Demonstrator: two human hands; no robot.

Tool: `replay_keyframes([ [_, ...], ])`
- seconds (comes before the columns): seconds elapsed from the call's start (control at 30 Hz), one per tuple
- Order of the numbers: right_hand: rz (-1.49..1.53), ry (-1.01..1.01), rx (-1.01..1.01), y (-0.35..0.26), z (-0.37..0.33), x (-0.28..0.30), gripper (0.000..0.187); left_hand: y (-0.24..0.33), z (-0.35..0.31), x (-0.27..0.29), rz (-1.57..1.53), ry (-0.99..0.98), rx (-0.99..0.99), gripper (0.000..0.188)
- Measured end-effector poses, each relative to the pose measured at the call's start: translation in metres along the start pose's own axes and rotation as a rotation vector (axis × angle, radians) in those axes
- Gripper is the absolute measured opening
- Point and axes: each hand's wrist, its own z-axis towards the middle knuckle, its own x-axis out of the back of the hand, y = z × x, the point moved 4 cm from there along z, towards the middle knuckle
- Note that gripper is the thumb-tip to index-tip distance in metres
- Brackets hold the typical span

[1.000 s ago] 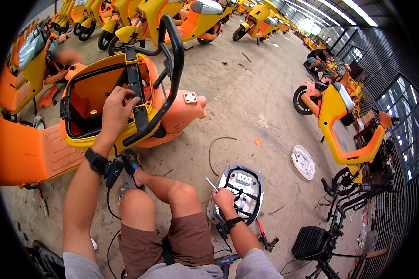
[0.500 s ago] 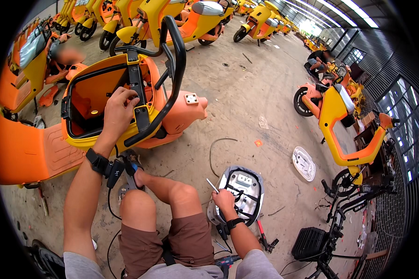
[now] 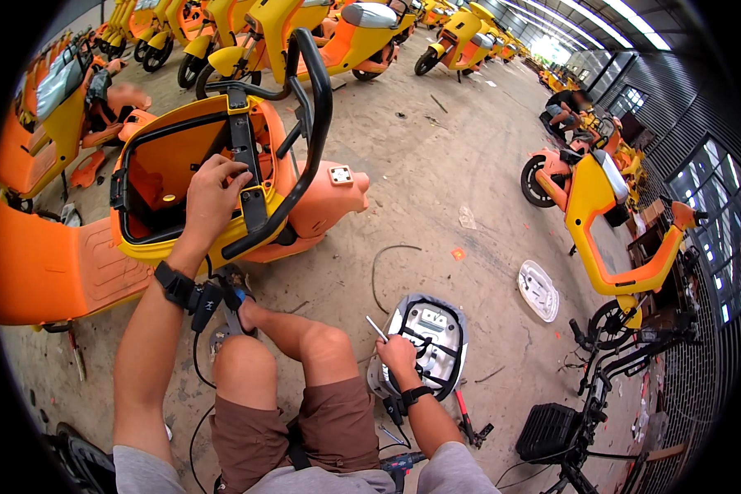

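Observation:
My left hand [image 3: 212, 193] is at the open seat compartment [image 3: 173, 133] of an orange and yellow scooter [image 3: 49, 263]. Its fingertips are pinched together by the black metal bracket [image 3: 256, 208] along the compartment's edge; whatever they hold is hidden. A black tubular rail [image 3: 322, 99] rises just beyond that bracket. Down to the right, my right hand [image 3: 398, 354] is closed round a slim silver metal rod [image 3: 376, 328], which sticks out past the fingers. Below this hand lies a grey scooter seat [image 3: 461, 328], its white underside [image 3: 433, 321] with black straps turned up.
A red-handled tool [image 3: 462, 403] lies beside the seat, and a power drill [image 3: 403, 463] near my lap. A white plastic shell [image 3: 538, 290] and a black hose [image 3: 374, 276] are on the floor. Another scooter [image 3: 589, 222] and a black bare frame [image 3: 593, 395] stand right. A person [image 3: 565, 109] crouches far off.

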Motion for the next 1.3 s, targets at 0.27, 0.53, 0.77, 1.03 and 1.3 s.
replay_keyframes([
  [0.27, -0.010, 0.029, 0.034, 0.0029, 0.0016, -0.0046, 0.038, 0.0011, 0.0006, -0.0001, -0.021, 0.005, -0.069, 0.014],
  [0.53, -0.003, 0.037, 0.032, 0.0010, 0.0004, -0.0033, 0.038, 0.0025, 0.0009, -0.0003, -0.024, 0.021, -0.135, 0.012],
  [0.77, 0.000, 0.035, 0.026, 0.0031, 0.0025, -0.0043, 0.038, -0.0006, 0.0020, -0.0027, -0.046, -0.038, -0.088, 0.013],
  [1.03, -0.003, 0.027, 0.001, 0.0016, 0.0018, -0.0032, 0.037, 0.0061, 0.0015, 0.0003, 0.034, 0.004, -0.101, 0.021],
  [1.3, -0.016, 0.040, 0.007, 0.0048, 0.0032, -0.0052, 0.039, 0.0045, -0.0006, -0.0030, 0.002, -0.003, -0.064, 0.015],
])
